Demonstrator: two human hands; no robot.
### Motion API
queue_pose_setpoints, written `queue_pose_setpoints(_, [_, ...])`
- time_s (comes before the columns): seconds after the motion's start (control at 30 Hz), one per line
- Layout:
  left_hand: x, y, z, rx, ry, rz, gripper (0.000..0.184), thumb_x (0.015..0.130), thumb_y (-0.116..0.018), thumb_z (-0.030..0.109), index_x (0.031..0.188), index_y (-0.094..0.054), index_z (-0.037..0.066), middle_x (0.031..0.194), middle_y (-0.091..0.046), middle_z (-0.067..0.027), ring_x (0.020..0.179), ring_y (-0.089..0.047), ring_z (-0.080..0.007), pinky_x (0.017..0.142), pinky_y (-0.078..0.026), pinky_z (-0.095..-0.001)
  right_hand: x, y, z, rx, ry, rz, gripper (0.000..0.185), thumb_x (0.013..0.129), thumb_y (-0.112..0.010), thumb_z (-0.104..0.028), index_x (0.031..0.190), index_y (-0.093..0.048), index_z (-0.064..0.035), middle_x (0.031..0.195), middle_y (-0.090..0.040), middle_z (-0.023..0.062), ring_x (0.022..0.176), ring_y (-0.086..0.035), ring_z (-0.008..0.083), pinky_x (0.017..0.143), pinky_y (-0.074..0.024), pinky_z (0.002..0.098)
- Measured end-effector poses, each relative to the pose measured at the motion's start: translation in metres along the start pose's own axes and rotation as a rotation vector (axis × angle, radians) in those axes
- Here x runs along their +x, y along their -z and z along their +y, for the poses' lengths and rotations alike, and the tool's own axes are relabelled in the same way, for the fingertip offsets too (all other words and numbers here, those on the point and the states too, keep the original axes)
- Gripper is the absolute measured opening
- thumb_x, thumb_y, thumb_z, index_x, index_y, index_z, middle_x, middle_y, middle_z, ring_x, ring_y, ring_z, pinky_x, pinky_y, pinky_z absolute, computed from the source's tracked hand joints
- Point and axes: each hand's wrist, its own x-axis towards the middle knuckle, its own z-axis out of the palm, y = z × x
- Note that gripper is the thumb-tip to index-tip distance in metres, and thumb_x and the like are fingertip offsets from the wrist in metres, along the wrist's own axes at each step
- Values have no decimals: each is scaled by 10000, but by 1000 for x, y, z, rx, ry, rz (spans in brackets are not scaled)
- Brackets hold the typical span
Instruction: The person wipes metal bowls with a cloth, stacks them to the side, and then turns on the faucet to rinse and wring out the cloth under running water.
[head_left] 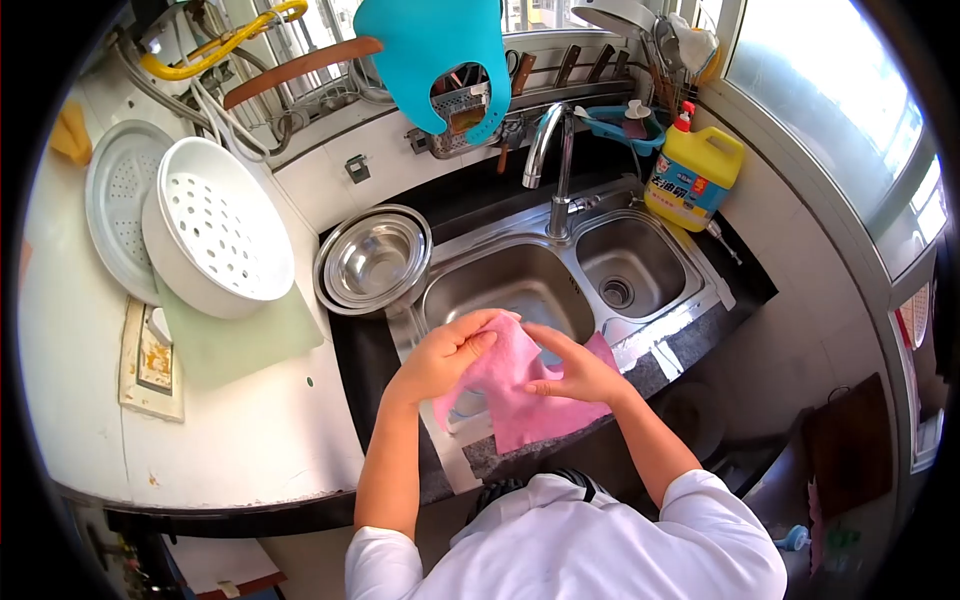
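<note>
A pink cloth (540, 412) hangs between my two hands over the front edge of the sink. My left hand (443, 358) is closed on its upper left part, thumb and fingers pinching the fabric. With thumb and fingers curved round the cloth's upper right side, my right hand (582, 372) grips it as well. The larger basin (530, 275) of the steel sink lies just beyond my hands. Below my left hand a pale, shiny patch shows beside the cloth; I cannot make out what it is.
The faucet (548, 150) rises behind the two basins, the smaller basin (640, 262) on the right. Steel bowls (374, 258) sit left of the sink. A yellow detergent jug (695, 180) stands at the back right. A white colander (222, 225) leans at the left, and a teal bib (430, 50) hangs above.
</note>
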Motion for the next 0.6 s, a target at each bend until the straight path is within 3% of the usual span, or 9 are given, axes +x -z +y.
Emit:
queue_pose_setpoints(0.07, [6,5,-3,3,-67,15,273,917,-484,88,1178,-527,18,1060,-583,-35,946,-519,-83,850,-409,-220,2,4,-4,530,-517,-470,541,776,-718,-246,1203,-495,1,1075,-597,63,970,-555,134,868,-431,266])
queue_pose_setpoints(0.1, [10,8,-8,5,-40,81,277,915,-497,112,1179,-531,36,1033,-595,-36,916,-529,-85,829,-415,-221,-4,0,-3,706,-585,-460,423,783,-713,-223,1118,-568,-8,1025,-604,28,937,-539,98,843,-437,260])
queue_pose_setpoints(0.13, [14,10,-11,8,-13,148,280,913,-510,136,1179,-535,53,1005,-606,-38,885,-539,-87,808,-422,-222,-9,-1,-4,699,-590,-454,423,783,-713,-223,1118,-568,-8,1025,-604,28,937,-539,98,843,-437,260])
queue_pose_setpoints(0.2, [21,10,-17,-22,69,89,283,913,-513,140,1182,-526,52,980,-621,-45,815,-542,-71,753,-437,-215,-22,-2,-7,1139,-610,-320,349,816,-676,-190,1108,-571,-32,998,-613,30,923,-549,95,848,-438,272])
queue_pose_setpoints(0.27, [32,3,-30,-6,60,31,302,918,-507,151,1205,-499,58,971,-634,-57,753,-545,-68,688,-447,-213,-30,2,-8,1248,-645,-252,341,810,-663,-162,1116,-565,-48,1039,-599,33,961,-543,96,858,-434,282])
queue_pose_setpoints(0.33, [37,-9,-35,-47,98,80,313,919,-502,164,1212,-481,58,981,-638,-77,729,-570,-93,637,-460,-226,-31,12,-11,1350,-697,123,359,806,-645,-182,1125,-546,-51,1068,-581,35,994,-539,118,869,-428,295])
queue_pose_setpoints(0.4, [40,-18,-64,-117,188,274,305,918,-498,169,1200,-480,56,969,-637,-84,706,-592,-124,580,-465,-238,-28,27,1,1358,-726,457,328,822,-543,-158,1134,-506,-64,1060,-556,50,979,-538,176,858,-431,324])
queue_pose_setpoints(0.47, [33,-30,-91,-169,252,315,278,916,-489,160,1170,-493,48,967,-635,-89,687,-598,-135,552,-461,-236,-23,56,12,1298,-584,779,321,821,-483,-131,1136,-478,-73,1069,-542,61,990,-530,191,859,-428,338])
queue_pose_setpoints(0.6, [15,-61,-138,-235,444,415,251,906,-480,122,1139,-505,32,942,-631,-89,659,-580,-133,541,-453,-231,-17,129,45,861,-243,1078,455,836,-444,-116,1279,-366,-46,1212,-452,98,1119,-450,190,972,-332,300])
